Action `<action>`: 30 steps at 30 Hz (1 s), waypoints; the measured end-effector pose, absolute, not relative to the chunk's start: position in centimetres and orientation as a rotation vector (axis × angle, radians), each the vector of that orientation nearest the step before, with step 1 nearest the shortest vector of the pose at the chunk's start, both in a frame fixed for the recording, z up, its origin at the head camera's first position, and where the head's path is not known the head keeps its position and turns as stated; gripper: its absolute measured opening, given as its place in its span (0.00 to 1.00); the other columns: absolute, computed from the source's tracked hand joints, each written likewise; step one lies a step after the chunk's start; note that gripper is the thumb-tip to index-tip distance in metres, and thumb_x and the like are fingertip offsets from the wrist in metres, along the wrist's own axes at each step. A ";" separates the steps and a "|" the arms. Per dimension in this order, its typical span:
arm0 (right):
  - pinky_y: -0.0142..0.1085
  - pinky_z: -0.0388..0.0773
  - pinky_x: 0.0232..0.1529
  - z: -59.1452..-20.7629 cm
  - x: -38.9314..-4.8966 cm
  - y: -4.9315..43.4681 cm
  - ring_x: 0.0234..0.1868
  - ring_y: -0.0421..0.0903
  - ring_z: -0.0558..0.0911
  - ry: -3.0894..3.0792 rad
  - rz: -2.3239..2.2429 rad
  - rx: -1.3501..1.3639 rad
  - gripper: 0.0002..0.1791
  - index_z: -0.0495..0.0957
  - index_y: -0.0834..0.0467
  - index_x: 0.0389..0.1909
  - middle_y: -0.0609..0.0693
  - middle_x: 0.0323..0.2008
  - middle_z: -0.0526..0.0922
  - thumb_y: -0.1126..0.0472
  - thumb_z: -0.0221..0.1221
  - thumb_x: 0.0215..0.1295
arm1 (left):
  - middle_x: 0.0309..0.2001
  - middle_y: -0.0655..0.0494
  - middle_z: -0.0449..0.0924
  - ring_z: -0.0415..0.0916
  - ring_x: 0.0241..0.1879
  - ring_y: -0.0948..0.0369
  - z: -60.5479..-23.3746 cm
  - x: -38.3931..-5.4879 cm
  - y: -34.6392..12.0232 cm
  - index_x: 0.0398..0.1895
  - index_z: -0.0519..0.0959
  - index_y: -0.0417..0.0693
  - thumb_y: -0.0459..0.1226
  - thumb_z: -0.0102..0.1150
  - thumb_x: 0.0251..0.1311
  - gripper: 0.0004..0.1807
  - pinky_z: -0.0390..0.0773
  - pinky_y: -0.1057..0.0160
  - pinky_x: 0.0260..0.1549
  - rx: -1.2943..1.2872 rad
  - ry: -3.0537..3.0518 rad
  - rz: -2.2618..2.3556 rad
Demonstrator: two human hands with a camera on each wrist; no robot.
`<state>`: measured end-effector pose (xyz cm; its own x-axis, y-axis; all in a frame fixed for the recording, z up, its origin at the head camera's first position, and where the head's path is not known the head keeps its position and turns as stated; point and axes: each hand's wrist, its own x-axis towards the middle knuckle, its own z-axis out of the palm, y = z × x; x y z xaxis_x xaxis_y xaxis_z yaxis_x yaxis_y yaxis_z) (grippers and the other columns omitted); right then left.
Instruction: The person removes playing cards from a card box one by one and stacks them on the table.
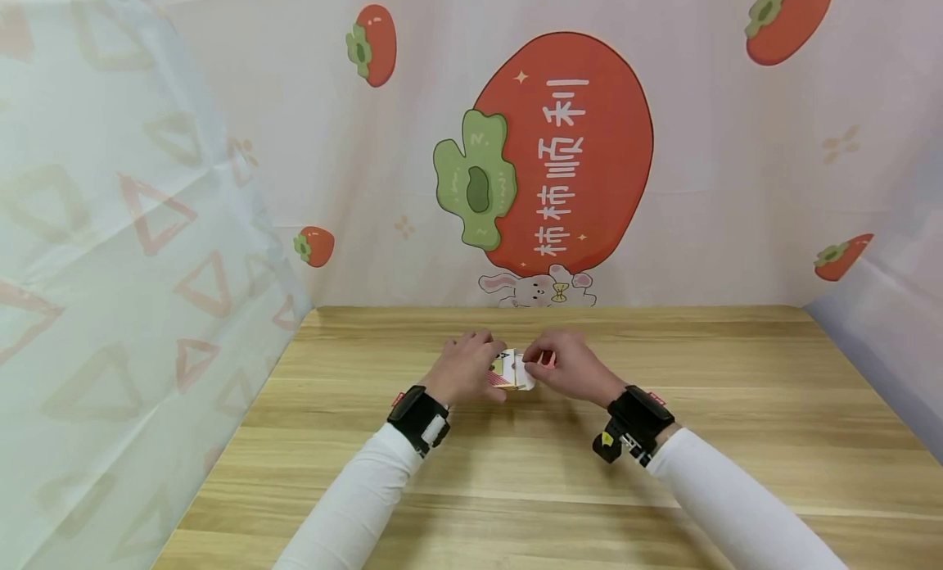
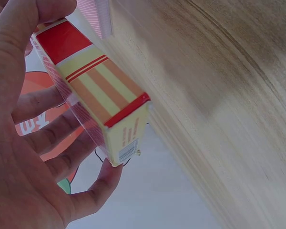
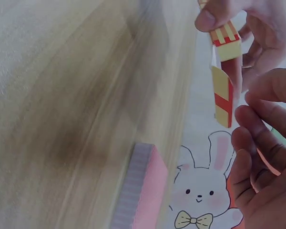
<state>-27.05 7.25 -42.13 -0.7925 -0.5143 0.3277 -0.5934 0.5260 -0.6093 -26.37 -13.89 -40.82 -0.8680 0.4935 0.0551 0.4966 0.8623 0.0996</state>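
A small playing-card box [image 1: 498,377], cream with red bands and orange stripes, is held up off the table in my left hand [image 1: 462,368]. The thumb lies along one side of the box [image 2: 102,88] and the fingers support the opposite side. One end carries a printed barcode. At the other end a lid flap [image 3: 222,102] stands out, its pale inner face showing in the head view. My right hand [image 1: 570,367] has curled fingers, with thumb and forefinger pinching at the flap's edge; the exact contact is partly hidden.
A pink block [image 3: 150,191] with a greyish, finely lined side lies on the wooden table [image 1: 501,488] by the right hand. Behind the table hangs a cloth [image 1: 707,185] printed with persimmons and a rabbit. Another cloth [image 1: 96,251] with triangles hangs at left.
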 end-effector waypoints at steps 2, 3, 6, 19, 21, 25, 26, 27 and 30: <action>0.34 0.71 0.30 -42.2 -26.9 7.2 0.31 0.42 0.73 -2.682 1.120 0.959 0.04 0.80 0.50 0.31 0.40 0.29 0.75 0.55 0.60 0.57 | 0.47 0.57 0.68 0.65 0.51 0.55 -40.8 -26.3 -13.9 0.56 0.73 0.53 0.58 0.69 0.36 0.40 0.65 0.44 0.48 -0.802 -3.000 -0.179; 0.34 0.71 0.31 -42.3 -26.9 7.1 0.31 0.42 0.73 -2.697 1.118 0.952 0.03 0.80 0.49 0.30 0.40 0.29 0.75 0.55 0.60 0.57 | 0.47 0.57 0.68 0.65 0.50 0.55 -40.8 -26.3 -13.9 0.55 0.73 0.53 0.58 0.69 0.36 0.39 0.65 0.44 0.48 -0.802 -2.997 -0.182; 0.35 0.71 0.30 -42.4 -26.8 7.0 0.31 0.42 0.73 -2.739 1.117 0.919 0.04 0.80 0.48 0.29 0.40 0.28 0.75 0.53 0.60 0.58 | 0.46 0.57 0.68 0.65 0.50 0.55 -40.7 -26.3 -13.9 0.55 0.73 0.53 0.58 0.69 0.36 0.39 0.66 0.45 0.47 -0.806 -2.990 -0.184; 0.35 0.69 0.26 -42.7 -26.4 6.0 0.26 0.43 0.72 -2.806 1.120 0.768 0.07 0.78 0.47 0.23 0.41 0.24 0.76 0.50 0.63 0.54 | 0.46 0.58 0.68 0.65 0.50 0.56 -40.7 -26.1 -13.8 0.55 0.73 0.54 0.61 0.67 0.37 0.40 0.66 0.46 0.47 -0.826 -2.970 -0.159; 0.35 0.69 0.25 -42.8 -26.4 5.9 0.25 0.42 0.72 -2.825 1.113 0.724 0.08 0.77 0.47 0.22 0.41 0.23 0.76 0.50 0.63 0.53 | 0.46 0.58 0.68 0.65 0.50 0.56 -40.6 -26.1 -13.7 0.55 0.73 0.54 0.61 0.67 0.37 0.40 0.66 0.46 0.47 -0.830 -2.967 -0.152; 0.35 0.68 0.24 -42.9 -26.4 5.8 0.24 0.43 0.71 -2.862 1.100 0.648 0.10 0.76 0.48 0.21 0.42 0.21 0.74 0.50 0.64 0.52 | 0.46 0.59 0.67 0.65 0.49 0.57 -40.6 -26.0 -13.7 0.55 0.73 0.55 0.62 0.66 0.37 0.40 0.67 0.47 0.45 -0.838 -2.958 -0.127; 0.35 0.67 0.24 -42.9 -26.4 5.8 0.24 0.43 0.71 -2.873 1.093 0.632 0.11 0.75 0.48 0.20 0.43 0.21 0.74 0.49 0.64 0.52 | 0.45 0.59 0.67 0.65 0.49 0.57 -40.6 -26.0 -13.7 0.55 0.73 0.55 0.62 0.66 0.37 0.40 0.68 0.47 0.45 -0.840 -2.954 -0.124; 0.35 0.66 0.23 -42.9 -26.4 5.8 0.24 0.43 0.71 -2.880 1.084 0.620 0.11 0.75 0.49 0.20 0.43 0.20 0.74 0.49 0.65 0.51 | 0.45 0.59 0.67 0.65 0.49 0.57 -40.5 -26.0 -13.6 0.55 0.73 0.55 0.62 0.66 0.37 0.40 0.68 0.48 0.45 -0.842 -2.951 -0.123; 0.34 0.65 0.23 -42.8 -26.4 5.8 0.23 0.43 0.70 -2.887 1.073 0.613 0.12 0.75 0.49 0.19 0.43 0.20 0.74 0.48 0.64 0.51 | 0.45 0.59 0.67 0.65 0.49 0.57 -40.5 -26.0 -13.6 0.55 0.73 0.55 0.62 0.66 0.37 0.40 0.68 0.48 0.44 -0.849 -2.944 -0.126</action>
<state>-26.41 5.81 -42.83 -0.9238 -0.3587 0.1341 -0.3592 0.6903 -0.6281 -25.97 -13.64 -40.51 -0.8441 0.5278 0.0950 0.5340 0.8435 0.0580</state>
